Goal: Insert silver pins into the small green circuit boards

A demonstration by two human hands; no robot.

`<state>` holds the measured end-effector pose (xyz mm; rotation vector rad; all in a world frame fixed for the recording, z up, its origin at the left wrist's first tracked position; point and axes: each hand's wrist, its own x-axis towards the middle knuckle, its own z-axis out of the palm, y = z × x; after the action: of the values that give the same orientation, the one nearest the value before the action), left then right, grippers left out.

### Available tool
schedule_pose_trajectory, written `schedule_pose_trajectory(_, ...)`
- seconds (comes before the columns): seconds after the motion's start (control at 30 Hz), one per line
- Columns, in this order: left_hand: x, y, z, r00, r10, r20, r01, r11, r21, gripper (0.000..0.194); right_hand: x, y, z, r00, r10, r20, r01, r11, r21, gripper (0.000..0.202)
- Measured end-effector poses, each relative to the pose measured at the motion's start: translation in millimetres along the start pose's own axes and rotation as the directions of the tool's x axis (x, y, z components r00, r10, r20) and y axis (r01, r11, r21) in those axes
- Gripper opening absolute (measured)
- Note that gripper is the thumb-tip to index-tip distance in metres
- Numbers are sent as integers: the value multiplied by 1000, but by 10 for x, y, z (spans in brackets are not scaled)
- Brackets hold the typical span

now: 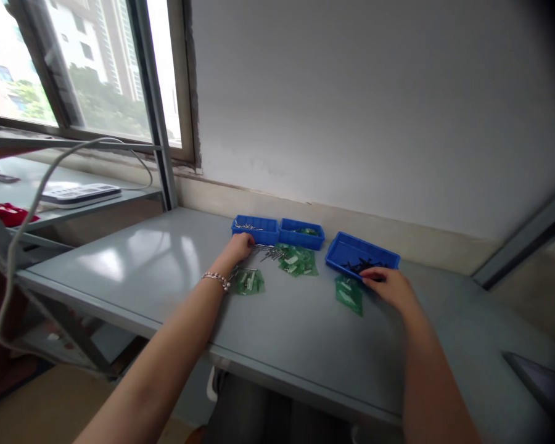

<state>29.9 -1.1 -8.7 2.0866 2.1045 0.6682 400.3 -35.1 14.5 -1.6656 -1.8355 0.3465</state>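
My left hand is closed in a pinch beside the near wall of the left blue bin, at the end of a loose pile of thin metal rods; what its fingertips hold is too small to make out. Under that wrist lies a green plastic packet. My right hand has thumb and fingers closed at the near rim of the right blue bin, by the black pieces inside; whether they grip rim or piece I cannot tell. Another green packet lies just in front of this bin.
A middle blue bin holds something green, and several green packets lie before it. Wall and window bound the grey table at the back. A white device and a hanging white cable are at left; a dark flat object is at right.
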Motion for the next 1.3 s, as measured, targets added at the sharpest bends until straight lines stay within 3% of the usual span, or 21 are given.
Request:
schedule_pose_trajectory(0.2,-19,35,-12,1000,-13,16,14,1000,-14,25,14,26,38,999,-30,-13,29,1000,-9,10)
schedule_pose_trajectory(0.47,-38,73,-20,1000,-13,-23,12,1000,-27,23,42,57,93,989,-66,-134,59,997,-58,18)
schedule_pose_trajectory(0.8,-47,71,-31,999,-41,-16,41,999,-16,22,80,87,167,985,-122,-124,104,984,-147,23)
schedule_pose_trajectory(1.03,-47,95,-43,998,-54,-31,53,998,-21,20,24,-71,228,891,-243,-384,208,969,-131,27)
schedule_pose_trajectory(1.3,-43,143,-27,997,-37,-63,33,997,-66,18,-28,-228,367,865,-333,-375,297,943,-152,25)
